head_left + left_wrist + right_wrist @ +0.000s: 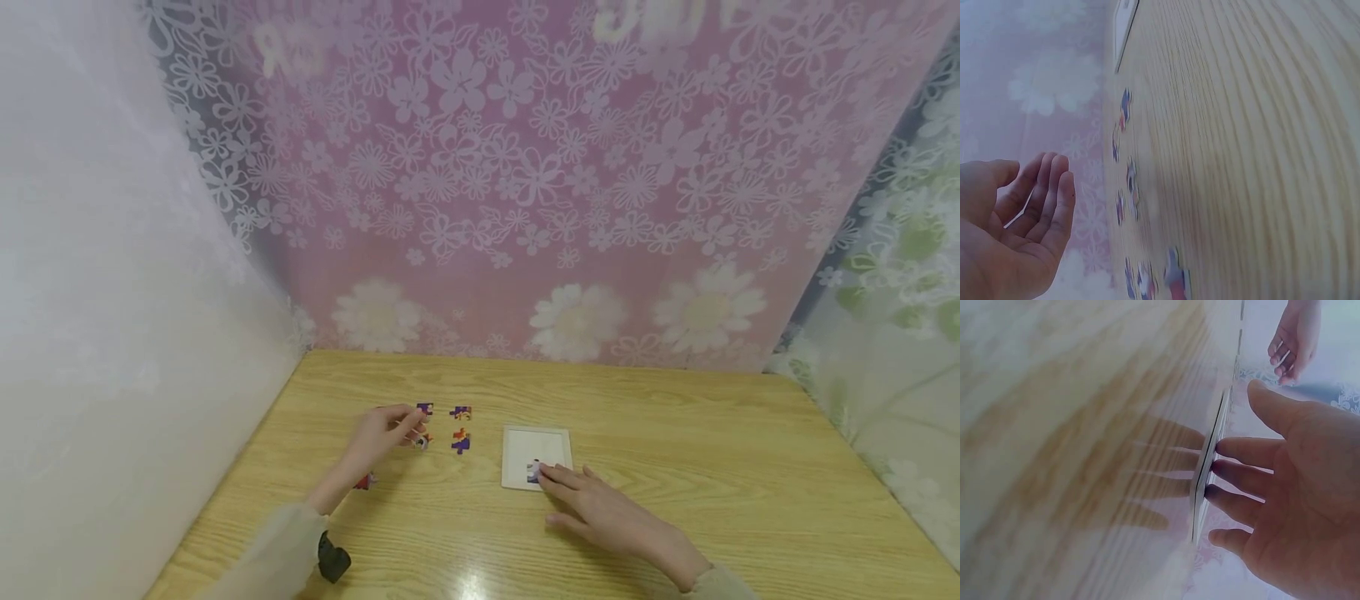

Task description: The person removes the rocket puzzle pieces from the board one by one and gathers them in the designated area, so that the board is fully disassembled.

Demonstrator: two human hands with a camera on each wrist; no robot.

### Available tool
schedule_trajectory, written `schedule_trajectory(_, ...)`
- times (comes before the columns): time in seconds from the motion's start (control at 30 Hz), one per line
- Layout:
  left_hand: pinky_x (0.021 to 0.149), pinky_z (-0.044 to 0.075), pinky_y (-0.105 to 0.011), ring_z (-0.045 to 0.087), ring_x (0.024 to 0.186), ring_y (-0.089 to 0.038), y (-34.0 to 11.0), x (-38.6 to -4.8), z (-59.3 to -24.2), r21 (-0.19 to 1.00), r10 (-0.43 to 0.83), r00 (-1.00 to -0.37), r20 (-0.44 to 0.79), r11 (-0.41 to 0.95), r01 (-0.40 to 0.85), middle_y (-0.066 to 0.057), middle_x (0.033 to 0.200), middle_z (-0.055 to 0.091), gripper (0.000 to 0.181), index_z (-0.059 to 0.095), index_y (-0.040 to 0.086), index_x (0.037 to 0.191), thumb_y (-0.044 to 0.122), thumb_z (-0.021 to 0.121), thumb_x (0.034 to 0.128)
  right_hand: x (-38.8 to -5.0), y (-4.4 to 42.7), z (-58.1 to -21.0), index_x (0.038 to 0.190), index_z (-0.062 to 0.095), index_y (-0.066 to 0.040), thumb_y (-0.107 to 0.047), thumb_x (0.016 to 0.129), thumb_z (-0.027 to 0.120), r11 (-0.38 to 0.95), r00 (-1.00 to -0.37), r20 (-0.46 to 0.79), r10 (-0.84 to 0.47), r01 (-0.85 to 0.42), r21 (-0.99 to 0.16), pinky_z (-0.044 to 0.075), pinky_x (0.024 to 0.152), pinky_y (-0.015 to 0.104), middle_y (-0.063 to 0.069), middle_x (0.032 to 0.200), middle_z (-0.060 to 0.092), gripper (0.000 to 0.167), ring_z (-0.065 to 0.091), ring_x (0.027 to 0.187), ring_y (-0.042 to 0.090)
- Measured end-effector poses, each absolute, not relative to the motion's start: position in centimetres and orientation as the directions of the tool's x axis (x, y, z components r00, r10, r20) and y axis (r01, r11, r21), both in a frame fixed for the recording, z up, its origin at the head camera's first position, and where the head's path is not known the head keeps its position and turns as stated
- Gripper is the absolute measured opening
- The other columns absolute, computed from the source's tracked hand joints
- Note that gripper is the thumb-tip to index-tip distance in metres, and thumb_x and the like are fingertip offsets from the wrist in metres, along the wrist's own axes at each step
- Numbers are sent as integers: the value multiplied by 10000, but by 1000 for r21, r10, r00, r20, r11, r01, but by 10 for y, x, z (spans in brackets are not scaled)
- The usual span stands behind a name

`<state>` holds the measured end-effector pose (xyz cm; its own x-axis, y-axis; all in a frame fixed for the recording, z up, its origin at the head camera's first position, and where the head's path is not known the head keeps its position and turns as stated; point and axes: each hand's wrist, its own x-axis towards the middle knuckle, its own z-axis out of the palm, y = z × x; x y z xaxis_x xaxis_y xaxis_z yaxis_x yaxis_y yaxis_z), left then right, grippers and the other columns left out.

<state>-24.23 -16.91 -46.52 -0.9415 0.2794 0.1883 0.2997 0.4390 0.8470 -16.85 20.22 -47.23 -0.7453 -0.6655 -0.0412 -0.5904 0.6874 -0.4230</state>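
Note:
My left hand [378,435] hovers above the left part of the table, its fingers loosely bent with nothing between them. Close to it lie jigsaw pieces: a purple one [425,408], a pale one [422,442] and, partly covered by the wrist, a red one [364,481]. Just right of these are an orange-purple piece [461,442] and another piece [462,413]. With extended fingers, my right hand [600,510] touches the lower part of a white square puzzle tray [507,454]. One piece [532,472] lies inside the tray, partly beneath those fingertips.
The wood-grain table [712,450] meets a pink floral curtain [480,208] at the back. A white curtain [112,292] hangs along the left and a floral one [907,292] along the right. A black device [332,560] sits at my left wrist.

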Motion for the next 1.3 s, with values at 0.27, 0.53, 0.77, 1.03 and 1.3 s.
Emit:
schedule_trajectory(0.27,765,598,-482,718,905,-389,-133,-243,-464,868,319,-935,155,408,283,-204,1015,735,301,719,-31,1136,211,554,1063,-169,203,-474,1513,431,9,-467,1056,489,684,-745,-46,-665,-584,-437,243,1142,662,149,1616,343,663,349,1465,375)
schedule_trajectory(0.53,769,608,-437,730,898,-346,-104,-249,-468,868,387,-905,177,372,329,-195,990,735,304,728,-31,1095,216,553,1064,-168,204,-473,1497,449,25,-435,1056,510,684,-745,-27,-666,-596,-421,252,1132,671,178,1602,359,641,354,1456,396)
schedule_trajectory(0.77,755,607,-429,725,896,-353,-80,-251,-471,873,434,-887,160,358,332,-169,997,741,330,735,-2,1121,260,541,1071,-164,207,-469,1469,480,49,-389,1051,542,689,-753,17,-658,-610,-391,268,1108,697,227,1563,402,609,390,1421,445)
schedule_trajectory(1.03,784,605,-371,737,898,-258,-55,-252,-477,868,498,-856,137,356,346,-106,1008,760,328,746,23,1115,273,539,1072,-162,213,-471,1464,499,35,-403,1041,557,712,-769,32,-639,-607,-352,267,1110,701,225,1545,432,612,419,1403,446)
schedule_trajectory(1.3,728,597,-297,726,920,-183,-35,-253,-484,859,534,-842,71,397,324,-48,1027,761,305,753,59,1103,274,538,1072,-162,216,-473,1470,493,31,-417,1045,542,723,-777,27,-629,-597,-348,265,1128,680,221,1534,449,620,433,1406,412)
